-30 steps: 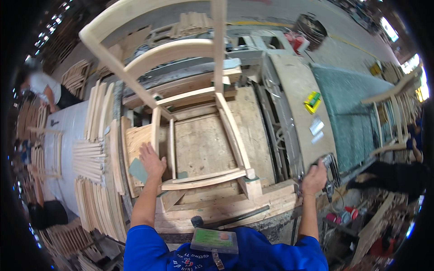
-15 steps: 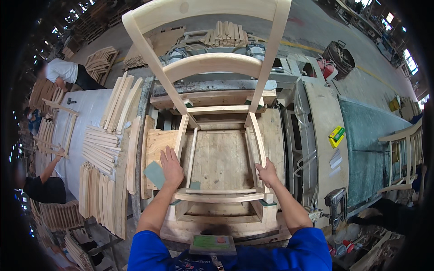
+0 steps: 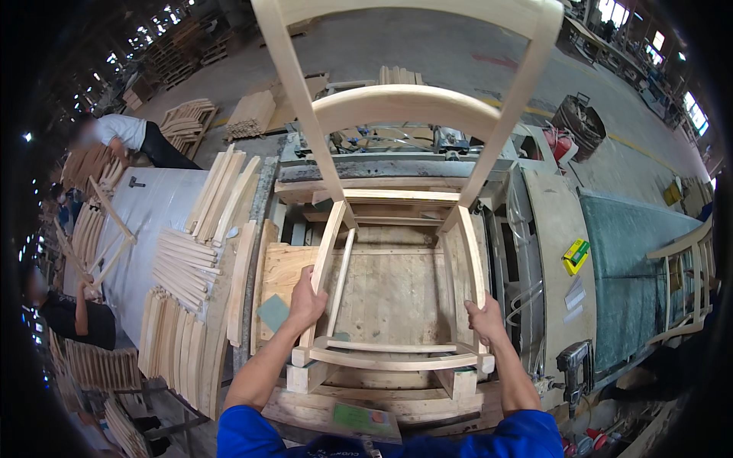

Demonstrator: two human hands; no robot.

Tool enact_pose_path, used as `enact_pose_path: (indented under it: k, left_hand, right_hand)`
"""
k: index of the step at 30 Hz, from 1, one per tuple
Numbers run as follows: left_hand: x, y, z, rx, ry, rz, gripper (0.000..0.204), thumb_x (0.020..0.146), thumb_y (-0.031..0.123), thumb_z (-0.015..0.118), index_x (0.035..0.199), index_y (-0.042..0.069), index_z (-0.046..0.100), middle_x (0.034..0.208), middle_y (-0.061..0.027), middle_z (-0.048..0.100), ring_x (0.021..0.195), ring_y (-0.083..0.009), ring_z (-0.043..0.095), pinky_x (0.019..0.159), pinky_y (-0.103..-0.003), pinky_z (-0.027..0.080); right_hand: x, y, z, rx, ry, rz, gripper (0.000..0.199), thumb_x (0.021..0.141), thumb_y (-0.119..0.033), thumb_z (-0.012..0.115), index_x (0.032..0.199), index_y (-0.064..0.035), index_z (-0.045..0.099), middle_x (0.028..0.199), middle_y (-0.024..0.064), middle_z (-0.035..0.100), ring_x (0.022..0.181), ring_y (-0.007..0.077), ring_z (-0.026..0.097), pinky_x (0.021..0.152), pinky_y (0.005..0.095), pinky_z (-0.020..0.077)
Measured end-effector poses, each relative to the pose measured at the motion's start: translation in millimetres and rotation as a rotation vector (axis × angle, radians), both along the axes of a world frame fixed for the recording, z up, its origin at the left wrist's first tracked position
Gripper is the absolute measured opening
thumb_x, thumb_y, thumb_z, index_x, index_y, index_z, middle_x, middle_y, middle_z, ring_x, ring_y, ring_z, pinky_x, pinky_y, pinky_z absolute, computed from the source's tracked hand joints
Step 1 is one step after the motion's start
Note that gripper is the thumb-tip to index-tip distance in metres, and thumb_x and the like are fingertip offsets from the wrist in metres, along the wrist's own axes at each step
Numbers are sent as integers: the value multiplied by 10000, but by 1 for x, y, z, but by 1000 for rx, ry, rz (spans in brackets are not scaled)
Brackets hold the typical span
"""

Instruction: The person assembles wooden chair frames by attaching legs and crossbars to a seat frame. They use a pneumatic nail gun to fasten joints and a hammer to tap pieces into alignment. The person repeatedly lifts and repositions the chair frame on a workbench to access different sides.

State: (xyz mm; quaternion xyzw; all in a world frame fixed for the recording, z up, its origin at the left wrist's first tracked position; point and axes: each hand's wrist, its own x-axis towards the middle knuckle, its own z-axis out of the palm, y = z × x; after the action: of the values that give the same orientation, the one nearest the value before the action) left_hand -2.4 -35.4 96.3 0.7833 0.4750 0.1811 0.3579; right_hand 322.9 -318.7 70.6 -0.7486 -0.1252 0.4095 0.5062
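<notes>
A pale wooden chair frame (image 3: 408, 108) stands before me, its tall back with curved slats on the far side and its seat opening facing up. My left hand (image 3: 308, 299) is closed around the left seat rail, and my right hand (image 3: 485, 319) grips the right rail near its front end. Under the frame lies a wooden jig (image 3: 397, 290). The front rail (image 3: 393, 359) is above the jig's front blocks (image 3: 308, 377), seemingly raised off them. Beside my left hand, a green pad (image 3: 272, 313) rests on a plywood piece (image 3: 286, 271).
To the left, a table (image 3: 153, 200) bears stacks of wooden sticks (image 3: 183, 263); two people work beyond it. On the right are a board (image 3: 561, 229) with a yellow-green box (image 3: 576, 256), a nail gun (image 3: 574, 372), a green-topped table (image 3: 630, 244) and another chair frame (image 3: 687, 267).
My left hand has gone from lying flat beside the left rail to gripping it. The chair frame has risen and shifted right relative to the jig. The view has also shifted.
</notes>
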Motion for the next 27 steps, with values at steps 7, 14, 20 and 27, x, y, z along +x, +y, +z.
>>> enact_pose_path:
  k: [7,14,20,27]
  left_hand:
    - [-6,-23,78,-80,-182,34,483,885,76,649,1346,57,507,1085,-201,678,932,-264,668,845,-405,549]
    - [-29,-84,173,-25,-506,-92,442,887,59,648,1305,31,506,1135,-204,638,1077,-320,639,970,-405,494]
    - [-31,-149,250,-340,-866,-212,453,918,18,685,1320,53,479,1161,-82,579,986,-121,602,758,-281,551]
    - [15,-231,323,-1040,-1286,-496,359,1087,421,532,1161,76,593,649,9,484,412,-87,442,349,-254,417]
  right_hand:
    - [2,-30,113,26,-93,7,118,965,-107,666,1016,-61,570,691,-5,551,526,115,532,443,308,448]
    - [4,-125,201,181,-364,44,304,955,-209,699,1203,-67,593,666,-15,512,505,125,529,422,302,467]
    - [-71,-211,373,207,-641,23,237,981,-256,672,1104,-69,594,671,-47,516,541,67,530,493,237,444]
    - [-87,-332,524,796,-733,-197,617,1092,-468,483,1511,-16,479,1316,136,648,1163,177,592,1003,350,500]
